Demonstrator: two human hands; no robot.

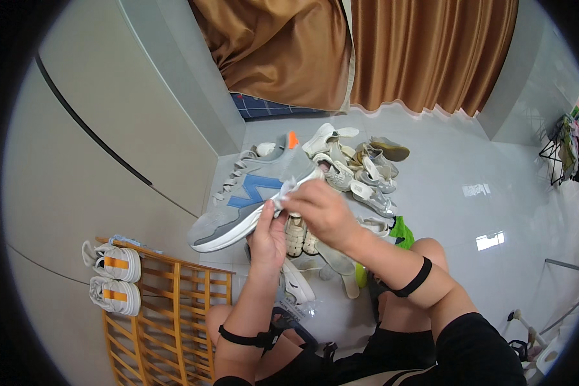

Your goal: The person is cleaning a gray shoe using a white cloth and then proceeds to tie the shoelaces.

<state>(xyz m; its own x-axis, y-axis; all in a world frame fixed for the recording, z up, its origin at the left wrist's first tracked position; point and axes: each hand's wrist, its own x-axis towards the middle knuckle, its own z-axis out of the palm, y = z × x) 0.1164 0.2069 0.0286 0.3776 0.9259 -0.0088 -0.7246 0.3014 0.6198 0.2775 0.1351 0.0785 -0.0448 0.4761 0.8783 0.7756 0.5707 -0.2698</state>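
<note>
- Head view: a grey shoe (257,186) is held up in front of the person, above the floor (444,167). Its toe points to the lower left, its heel to the upper right, so its long axis runs on a slant.
- It lies tipped partly on its side: one flank faces the camera, the laces (233,177) lie along the upper-left edge, and the sole (238,235) is turned toward the lower right.
- Its upper is light grey with darker grey around the toe, a large blue emblem (255,190) on the flank, an orange tab (293,139) at the heel and a thick white sole edge.
- Left hand (268,239): grasping the shoe from below at mid-sole, thumb up along the edge.
- Right hand (323,209): pinching a white wad (287,189) against the flank, near the sole edge; what the wad is made of is unclear.
- Behind the shoe, a pile of shoes (373,170) covers part of the floor; woven sandals (295,237) lie below the hands.
- To the left, a white pair with orange heel patches (116,296) rests on a wooden rack (176,289).
- Beyond hang brown curtains (424,51).
</note>
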